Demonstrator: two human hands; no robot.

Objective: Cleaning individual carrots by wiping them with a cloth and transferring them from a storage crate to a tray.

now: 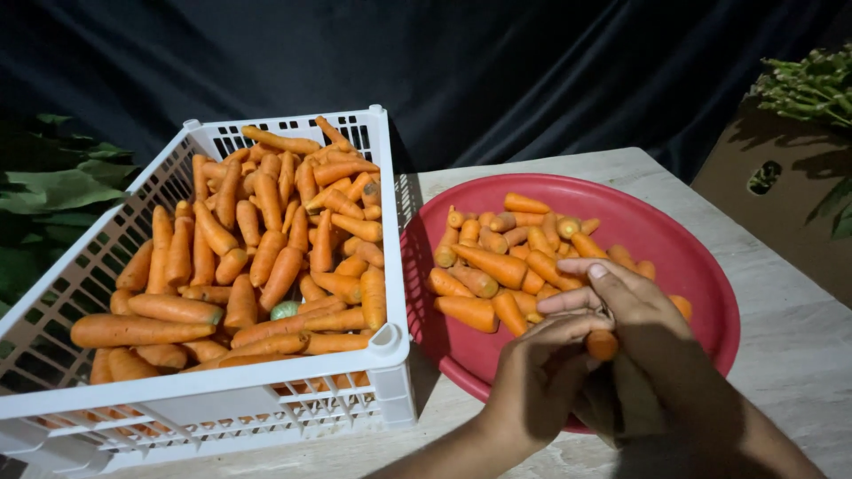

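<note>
Sitting at nine o'clock, the white crate (177, 417) brims with carrots; the left hand (541, 368) and right hand (639, 310) close together on one carrot (602, 344), stub end pointing five o'clock, over the red basin (710, 266) rim.

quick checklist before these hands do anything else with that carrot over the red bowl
1. Hold on the short orange carrot: ok, both the left hand and the right hand close around it.
2. Carrot is over the round red plastic basin: ok.
3. Room left in the basin: ok, bare red shows on the right side.
4. White slotted plastic crate stocked: ok, heaped with carrots.
5. Basin sits fully on the pale stone tabletop: cannot tell, the hands hide its near rim.
6. Carrot's surface condition: cannot tell, mostly covered.
</note>
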